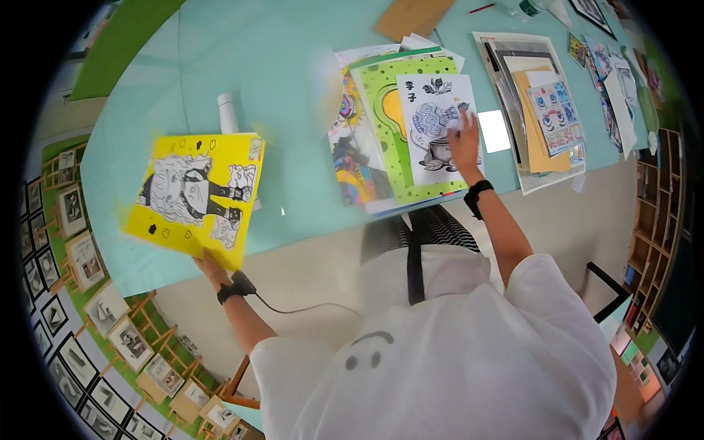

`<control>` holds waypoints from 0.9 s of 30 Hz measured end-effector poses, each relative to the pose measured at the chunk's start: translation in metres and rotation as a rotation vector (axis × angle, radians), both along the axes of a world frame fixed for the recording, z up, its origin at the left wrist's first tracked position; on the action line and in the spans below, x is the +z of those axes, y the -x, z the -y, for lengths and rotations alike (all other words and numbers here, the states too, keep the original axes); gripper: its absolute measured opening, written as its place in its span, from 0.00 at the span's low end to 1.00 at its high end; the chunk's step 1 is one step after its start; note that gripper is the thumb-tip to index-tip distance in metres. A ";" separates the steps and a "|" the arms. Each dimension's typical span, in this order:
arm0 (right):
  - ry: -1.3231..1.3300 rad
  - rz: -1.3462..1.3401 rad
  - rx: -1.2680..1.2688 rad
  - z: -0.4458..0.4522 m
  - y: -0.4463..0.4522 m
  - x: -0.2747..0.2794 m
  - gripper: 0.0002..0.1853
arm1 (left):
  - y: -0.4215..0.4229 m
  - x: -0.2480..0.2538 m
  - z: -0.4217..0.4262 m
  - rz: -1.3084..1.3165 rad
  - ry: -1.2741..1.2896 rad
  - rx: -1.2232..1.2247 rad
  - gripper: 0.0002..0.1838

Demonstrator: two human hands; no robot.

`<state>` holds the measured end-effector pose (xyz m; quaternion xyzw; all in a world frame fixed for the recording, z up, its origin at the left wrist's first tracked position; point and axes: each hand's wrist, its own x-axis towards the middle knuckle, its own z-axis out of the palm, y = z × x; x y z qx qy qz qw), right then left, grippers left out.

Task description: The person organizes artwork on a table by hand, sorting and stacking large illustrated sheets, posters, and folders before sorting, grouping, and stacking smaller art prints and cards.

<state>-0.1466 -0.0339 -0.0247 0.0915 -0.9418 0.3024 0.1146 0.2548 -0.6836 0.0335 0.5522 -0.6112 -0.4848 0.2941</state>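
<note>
My left hand (210, 265) is closed on the lower edge of a yellow sheet (165, 229) with a black-and-white cartoon drawing, held over the table's left part. My right hand (464, 143) touches the right side of a white sheet with a plant drawing (429, 165); its fingers are bent and a little apart. That white sheet lies on a green dotted sheet (407, 192), on top of a pile of colourful papers (354, 176).
A white bottle (226, 110) lies behind the yellow sheet on the pale blue table (293, 139). Right of the pile are a white card (493, 130) and a stack with brown envelopes (539, 150). Another brown envelope (412, 18) lies at the far edge. Shelves (653, 220) stand far right.
</note>
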 end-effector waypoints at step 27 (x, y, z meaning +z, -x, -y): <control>0.105 0.484 -0.176 0.032 0.052 -0.003 0.31 | 0.335 -0.093 -0.321 0.447 -0.232 -0.792 0.58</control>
